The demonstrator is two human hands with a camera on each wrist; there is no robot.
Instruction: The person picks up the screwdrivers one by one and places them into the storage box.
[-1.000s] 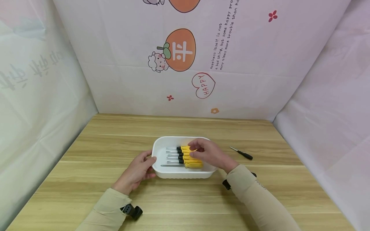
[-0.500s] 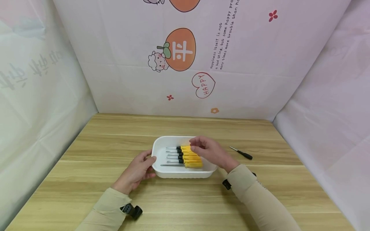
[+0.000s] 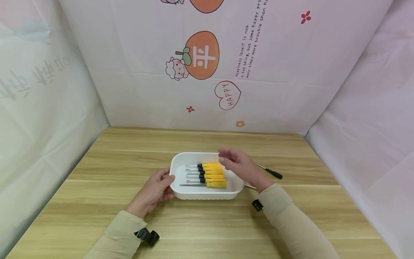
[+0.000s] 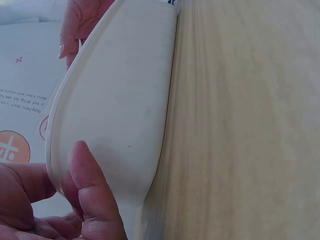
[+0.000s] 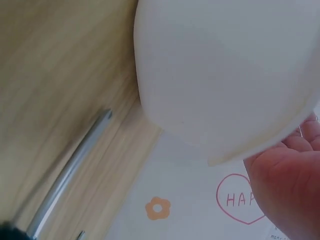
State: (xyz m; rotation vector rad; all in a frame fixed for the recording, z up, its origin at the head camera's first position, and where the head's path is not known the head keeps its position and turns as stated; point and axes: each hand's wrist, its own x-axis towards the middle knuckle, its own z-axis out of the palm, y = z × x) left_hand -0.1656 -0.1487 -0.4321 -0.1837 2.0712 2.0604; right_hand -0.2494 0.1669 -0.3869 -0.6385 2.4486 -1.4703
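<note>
A white plastic tray [image 3: 207, 196] holds several screwdrivers [image 3: 213, 176] with yellow handles, laid side by side with their metal shafts toward the left. My left hand [image 3: 155, 190] grips the tray's left end, thumb over the rim and fingers against the outer wall; the left wrist view shows this grip close up. Above the tray's right end is my right hand [image 3: 240, 165], fingers loosely bent and nothing held. In the right wrist view the tray's outer wall covers much of that hand.
A black-handled screwdriver [image 3: 271, 172] lies on the wooden table [image 3: 194, 230] to the tray's right. The shaft of another screwdriver [image 5: 70, 172] shows nearer, its other end hidden by my right wrist in the head view. Printed white cloth [image 3: 145, 97] walls the table's back and sides.
My right hand has drawn back from the yellow handles, moving right and slightly away, uncovering more of them. The left hand and tray stay in place.
</note>
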